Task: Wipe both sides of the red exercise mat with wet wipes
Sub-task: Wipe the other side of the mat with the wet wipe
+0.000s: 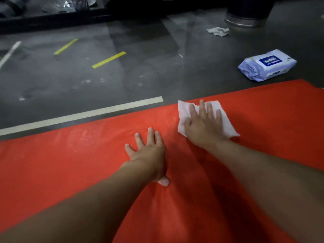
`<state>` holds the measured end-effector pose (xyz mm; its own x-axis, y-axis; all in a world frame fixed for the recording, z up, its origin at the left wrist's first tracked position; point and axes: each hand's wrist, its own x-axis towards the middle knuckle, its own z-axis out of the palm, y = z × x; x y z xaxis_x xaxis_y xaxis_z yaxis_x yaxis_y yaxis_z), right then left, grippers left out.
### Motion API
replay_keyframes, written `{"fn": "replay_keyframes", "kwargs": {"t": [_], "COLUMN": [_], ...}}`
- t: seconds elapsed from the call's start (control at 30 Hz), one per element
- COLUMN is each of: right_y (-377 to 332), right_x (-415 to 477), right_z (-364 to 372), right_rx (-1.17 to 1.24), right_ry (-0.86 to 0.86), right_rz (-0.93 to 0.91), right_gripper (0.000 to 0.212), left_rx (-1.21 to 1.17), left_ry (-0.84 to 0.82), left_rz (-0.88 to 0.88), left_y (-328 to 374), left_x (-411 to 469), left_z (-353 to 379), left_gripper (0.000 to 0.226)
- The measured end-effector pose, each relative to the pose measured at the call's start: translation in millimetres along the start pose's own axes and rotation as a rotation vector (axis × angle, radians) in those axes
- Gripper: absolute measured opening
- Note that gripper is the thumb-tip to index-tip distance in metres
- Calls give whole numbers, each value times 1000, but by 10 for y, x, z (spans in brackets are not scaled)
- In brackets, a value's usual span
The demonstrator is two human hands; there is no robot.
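Right hand (203, 125): fingers straight and spread, palm down, pressing a white wet wipe (228, 120) flat on the red mat (70, 163), close to the mat's far edge. Nothing gripped; the wipe is only pinned under the palm.

Left hand (149, 151): splayed flat on the mat just beside the right, nearer the middle. It holds nothing and looks like a brace.

Mat lies flat on the floor (122, 76) with one face up. Pale smears show left of the hands along the far edge. The underside is out of view.

Risks, as judged:
- The wipe is unfolded and thin, so a sideways stroke could bunch it or slide it out from under the palm.
- The mat skin wrinkles around the left hand. A hard push may ripple it or creep it over the pale tape line (84, 114).
- A wiped, damp surface under the weighted left palm could let that hand slip.
- One wipe may load up and spread the smears rather than lift them.

Containers: a wipes pack (267, 64) lies on the floor beyond the mat's far right corner. Its flap appears down and its contents are not visible. A crumpled wipe (218, 31) lies loose on the floor farther off, in no container. A dark cylinder (245, 14) stands behind it, and I cannot tell whether it is a bin or what it holds.
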<state>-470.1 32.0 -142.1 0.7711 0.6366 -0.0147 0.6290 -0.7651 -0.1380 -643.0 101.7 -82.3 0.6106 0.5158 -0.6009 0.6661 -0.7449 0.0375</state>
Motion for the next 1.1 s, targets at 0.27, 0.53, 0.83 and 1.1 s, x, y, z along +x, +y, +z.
{"fn": "replay_keyframes", "kwargs": {"t": [0.27,0.53,0.83,1.1], "right_y": [-53,-280,-363,-488], "right_x": [260,439,253,-72], "right_z": [-1,14,-3,46], "right_rx": [29,-20,-27,-3], "right_ry": [35,-51,7,-101], "right_rz": [-9,-288,-538,-595], "right_gripper": [72,63,57,58], "left_rx": [-24,-73,-166,-167], "left_ry": [-7,-1,147,345], "left_rz": [10,43,86,-87], "left_y": [-20,-42,-178,-147], "left_x": [22,35,-43,-221], "left_z": [-1,-1,91,262], "left_gripper": [151,150,149,123]}}
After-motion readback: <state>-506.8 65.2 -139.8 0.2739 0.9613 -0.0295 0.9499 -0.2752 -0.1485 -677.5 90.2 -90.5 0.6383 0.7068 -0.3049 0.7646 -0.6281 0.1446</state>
